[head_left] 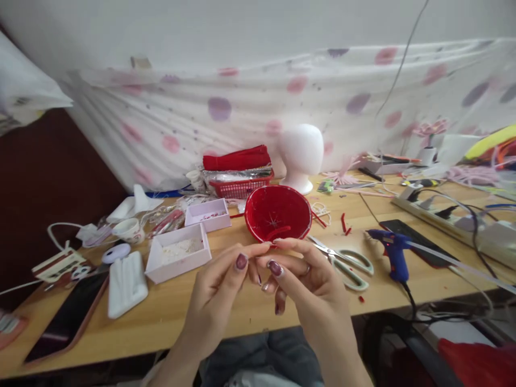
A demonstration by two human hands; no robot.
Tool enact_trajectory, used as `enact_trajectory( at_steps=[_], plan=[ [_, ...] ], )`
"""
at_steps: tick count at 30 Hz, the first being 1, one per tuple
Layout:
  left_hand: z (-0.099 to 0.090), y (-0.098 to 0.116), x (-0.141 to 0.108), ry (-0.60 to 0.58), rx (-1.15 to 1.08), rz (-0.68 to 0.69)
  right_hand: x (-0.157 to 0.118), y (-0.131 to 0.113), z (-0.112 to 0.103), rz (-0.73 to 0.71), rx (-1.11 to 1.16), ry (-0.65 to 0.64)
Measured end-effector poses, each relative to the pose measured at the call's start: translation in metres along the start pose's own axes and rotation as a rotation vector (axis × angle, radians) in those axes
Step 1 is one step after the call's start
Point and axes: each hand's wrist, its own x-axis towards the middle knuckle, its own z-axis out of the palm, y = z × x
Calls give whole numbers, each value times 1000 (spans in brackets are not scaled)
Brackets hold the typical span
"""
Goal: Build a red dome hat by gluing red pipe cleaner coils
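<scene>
My left hand (221, 290) and my right hand (310, 279) are raised over the table's front edge, with their index fingertips almost meeting. Fingers and thumbs are bent in a pinch on both sides; whatever they hold is too small or hidden to make out. Directly behind the fingertips stands a round red bowl-shaped piece (258, 209), its hollow facing me. A short curved red strip (281, 233) shows against its lower inside; I cannot tell whether it touches my fingers. Scissors (342, 263) with pale green handles lie partly open to the right of my right hand.
A blue glue gun (393, 250) with its cord stands at the right, near a power strip (455, 220). Left are two white boxes (177, 269) of beads and a phone (70, 317). Behind stand a red basket (242, 188) and a white foam head (302, 153).
</scene>
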Motion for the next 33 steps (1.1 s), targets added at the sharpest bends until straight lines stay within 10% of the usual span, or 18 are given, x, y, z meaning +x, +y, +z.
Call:
enact_trajectory(
  at_steps=[5,13,33],
  plan=[
    [-2,-10,-20,170,129,111,-6,11,-2,102,89,-41],
    [-18,-20,-12,84,328,312,-7,17,-15,176,-39,-71],
    [-20,-73,-5,-63,235,-133,15,52,-50,469,-143,-60]
  ],
)
